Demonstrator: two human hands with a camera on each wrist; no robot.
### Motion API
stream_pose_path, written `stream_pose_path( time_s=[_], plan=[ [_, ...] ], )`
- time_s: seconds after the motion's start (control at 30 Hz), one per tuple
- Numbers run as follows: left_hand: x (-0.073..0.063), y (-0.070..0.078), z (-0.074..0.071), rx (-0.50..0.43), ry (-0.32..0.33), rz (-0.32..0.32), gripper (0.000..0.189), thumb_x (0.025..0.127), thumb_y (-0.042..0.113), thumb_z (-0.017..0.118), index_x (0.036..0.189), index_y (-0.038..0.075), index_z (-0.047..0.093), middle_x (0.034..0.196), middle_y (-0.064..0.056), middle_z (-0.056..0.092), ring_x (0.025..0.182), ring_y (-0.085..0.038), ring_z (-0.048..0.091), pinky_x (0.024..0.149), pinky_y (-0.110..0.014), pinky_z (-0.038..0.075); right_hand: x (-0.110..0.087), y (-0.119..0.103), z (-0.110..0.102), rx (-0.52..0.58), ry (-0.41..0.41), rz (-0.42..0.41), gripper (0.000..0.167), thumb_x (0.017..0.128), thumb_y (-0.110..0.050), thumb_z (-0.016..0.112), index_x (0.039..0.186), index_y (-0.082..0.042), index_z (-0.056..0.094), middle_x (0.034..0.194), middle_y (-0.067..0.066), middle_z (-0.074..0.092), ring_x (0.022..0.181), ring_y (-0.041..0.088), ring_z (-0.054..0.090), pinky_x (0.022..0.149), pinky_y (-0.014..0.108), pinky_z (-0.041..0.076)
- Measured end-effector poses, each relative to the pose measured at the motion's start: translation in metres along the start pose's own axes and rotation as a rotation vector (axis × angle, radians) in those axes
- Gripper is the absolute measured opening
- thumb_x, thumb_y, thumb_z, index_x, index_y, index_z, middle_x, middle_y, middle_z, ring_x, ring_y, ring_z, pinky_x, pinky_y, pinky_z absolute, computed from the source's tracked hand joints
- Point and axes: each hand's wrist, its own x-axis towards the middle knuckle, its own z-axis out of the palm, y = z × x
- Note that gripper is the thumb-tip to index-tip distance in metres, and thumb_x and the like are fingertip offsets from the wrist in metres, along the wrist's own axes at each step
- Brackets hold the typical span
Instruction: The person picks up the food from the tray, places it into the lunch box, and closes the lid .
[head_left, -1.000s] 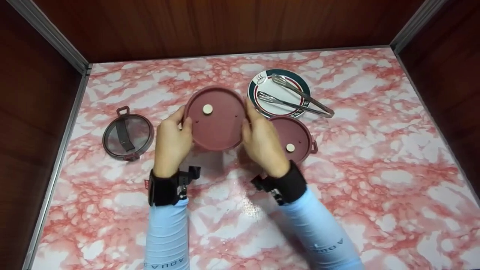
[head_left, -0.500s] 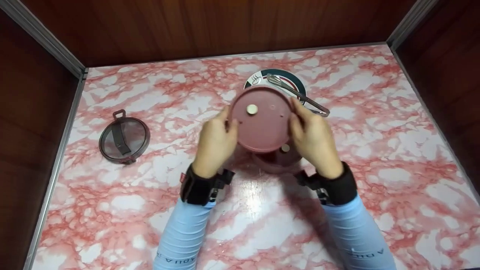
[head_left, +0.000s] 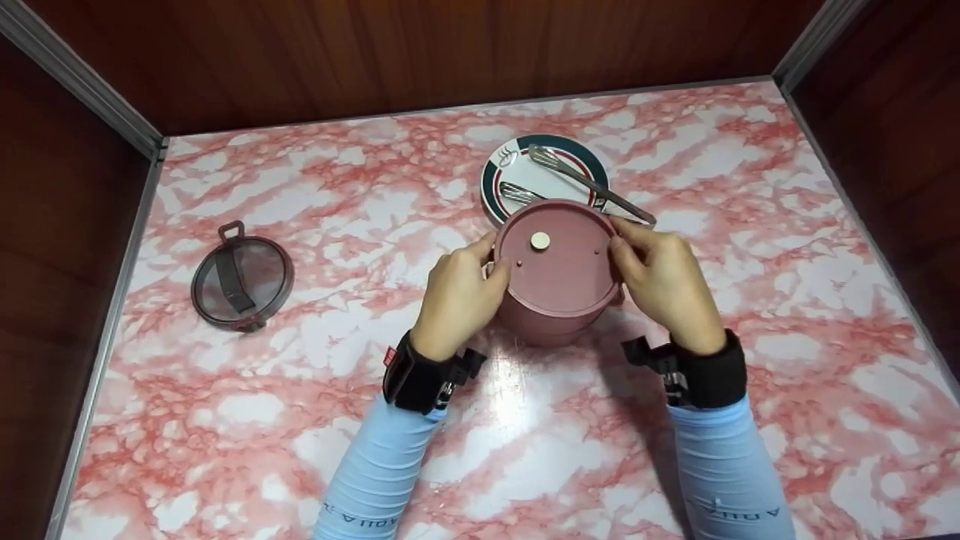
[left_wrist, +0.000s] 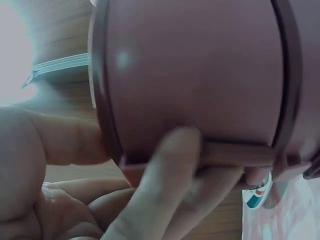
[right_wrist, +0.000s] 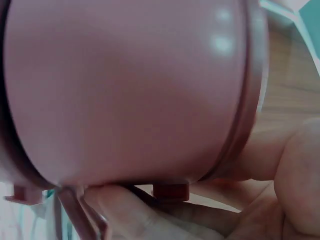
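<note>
Both hands grip the sides of a round, dusty-red food container (head_left: 559,285) with a white button on its flat top. My left hand (head_left: 461,304) has its thumb at the top rim, and in the left wrist view its fingers (left_wrist: 172,170) lie along a side clasp. Opposite it, my right hand (head_left: 667,281) holds the rim between thumb and fingers, with a loose clasp (right_wrist: 77,215) hanging beside the fingertips in the right wrist view. A second container (left_wrist: 309,75) of the same colour sits directly under the first, mostly hidden in the head view.
To the left lies a round lid (head_left: 262,277) with a see-through top, a dark strap and a side loop. Behind the containers, a green-rimmed plate (head_left: 491,184) bears metal tongs (head_left: 589,182). Dark wooden panels (head_left: 450,60) border the marbled table (head_left: 360,225).
Both hands have carried the container rightward, from left of the second container to over it, then lowered it. The second container is now covered. The lid, plate and tongs stay put.
</note>
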Motion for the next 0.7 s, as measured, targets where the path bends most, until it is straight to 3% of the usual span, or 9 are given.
stream_pose_path(
  time_s=[0.2,0.4,0.57,0.7],
  plan=[
    [-0.003,-0.008,0.006,0.004,0.037,0.041,0.043,0.098,0.023,0.059,0.138,0.007,0.059,0.124,-0.014,0.066,0.105,-0.021,0.068,0.089,-0.033,0.055,0.003,0.009,-0.001,-0.008,-0.040,0.025,0.037,0.103,-0.023,0.055,0.136,-0.009,0.061,0.111,0.012,0.070,0.082,0.018,0.061,0.068,0.018,0.045],
    [-0.005,-0.016,0.011,-0.051,0.038,0.044,0.044,0.099,0.026,0.058,0.139,0.009,0.058,0.119,-0.004,0.070,0.084,-0.014,0.068,0.082,-0.036,0.053,0.006,0.017,-0.009,0.050,-0.112,0.062,0.041,0.101,-0.036,0.056,0.136,-0.014,0.063,0.099,0.011,0.072,0.077,0.014,0.065,0.061,0.019,0.048],
    [-0.003,-0.021,0.013,-0.072,-0.038,-0.006,0.050,0.100,0.030,0.052,0.146,0.009,0.050,0.134,-0.009,0.062,0.113,-0.018,0.062,0.098,-0.035,0.047,0.009,0.027,-0.011,0.102,-0.153,0.077,0.042,0.100,-0.041,0.057,0.133,-0.018,0.065,0.102,0.008,0.072,0.083,0.014,0.065,0.067,0.023,0.051],
    [0.000,-0.026,0.014,-0.123,-0.102,-0.043,0.054,0.101,0.032,0.049,0.149,0.010,0.045,0.136,-0.012,0.060,0.118,-0.019,0.059,0.099,-0.033,0.048,0.011,0.032,-0.011,0.092,-0.182,0.076,0.046,0.099,-0.046,0.057,0.135,-0.019,0.064,0.104,0.007,0.071,0.087,0.019,0.064,0.071,0.022,0.049]
  ],
)
